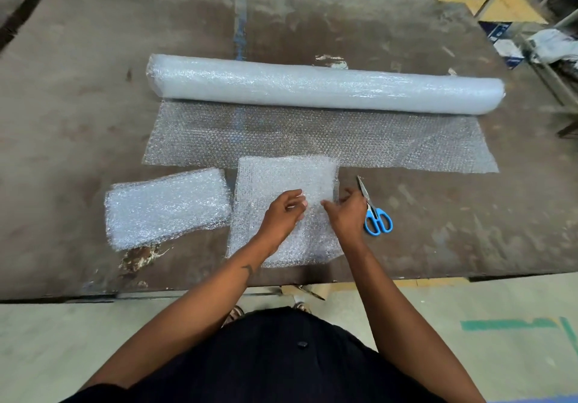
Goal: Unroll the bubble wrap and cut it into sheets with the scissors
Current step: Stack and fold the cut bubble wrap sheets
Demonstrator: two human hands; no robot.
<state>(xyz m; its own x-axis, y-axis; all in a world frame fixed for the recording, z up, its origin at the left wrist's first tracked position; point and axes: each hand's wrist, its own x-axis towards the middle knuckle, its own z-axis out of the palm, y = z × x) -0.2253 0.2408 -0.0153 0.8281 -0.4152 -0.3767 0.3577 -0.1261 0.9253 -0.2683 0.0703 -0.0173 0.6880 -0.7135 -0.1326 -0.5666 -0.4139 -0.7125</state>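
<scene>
- Smoothing a cut sheet (283,202) of bubble wrap near the front of the bench (78,90), we have our left hand (283,212) and right hand (348,212) both on top of it, close together.
- Our left fingers (295,197) look loosely bent over the plastic; whether they pinch it or only press, we cannot tell. Our right fingers (328,205) reach toward the left hand, and their hold is just as unclear.
- The roll (325,85) lies across the bench beyond us, with an unrolled stretch (312,140) running from it toward us; the far edge of the sheet overlaps that stretch.
- A stack of finished sheets (165,207) sits just left of the sheet.
- The scissors (373,212) lie closed just beside our right hand, blades pointing away from us.
- Risk, as we judge it: a careless sweep of the right wrist could knock the scissors, or the light sheet could slide and drag the unrolled stretch askew.
- The sheet's near edge sits close to the bench's front edge, so a pull toward us could tip it to the floor.
- Open room lies to the right of the scissors and on the far left of the bench.
</scene>
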